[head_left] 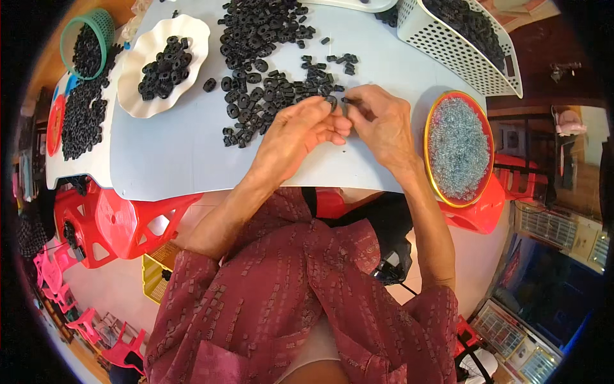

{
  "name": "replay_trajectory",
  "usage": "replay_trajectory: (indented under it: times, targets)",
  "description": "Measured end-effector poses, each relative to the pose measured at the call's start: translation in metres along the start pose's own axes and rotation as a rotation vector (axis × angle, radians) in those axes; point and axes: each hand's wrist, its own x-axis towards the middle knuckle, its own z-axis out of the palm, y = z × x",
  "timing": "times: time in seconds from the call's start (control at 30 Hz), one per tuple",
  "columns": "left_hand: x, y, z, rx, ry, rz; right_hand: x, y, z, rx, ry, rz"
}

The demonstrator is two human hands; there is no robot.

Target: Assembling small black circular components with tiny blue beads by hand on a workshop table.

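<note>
Over the near edge of the light table, both hands meet with fingers almost touching. My left hand is closed, pinching a black oval plastic piece between thumb and forefinger. My right hand is closed too, with a smaller black plastic piece at its fingertips. Just beyond the hands spreads a loose pile of black plastic pieces, oval ones on the left and smaller ones on the right. On the right, a red, gold-rimmed plate holds a heap of tiny silvery pieces.
At the left, a white wavy-edged dish and a green basket contain black pieces; more lie beside them. A white perforated basket of black parts stands far right. Red stools and a yellow crate are below.
</note>
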Motion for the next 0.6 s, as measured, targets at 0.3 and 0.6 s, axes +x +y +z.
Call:
replay_trajectory:
  times: [0.3, 0.6]
  targets:
    - [-0.011, -0.003, 0.016, 0.273, 0.031, -0.014, -0.026, -0.015, -0.020, 0.009, -0.072, 0.016]
    - [-0.012, -0.010, 0.016, 0.384, 0.041, 0.018, -0.039, -0.003, -0.016, 0.541, -0.025, 0.249]
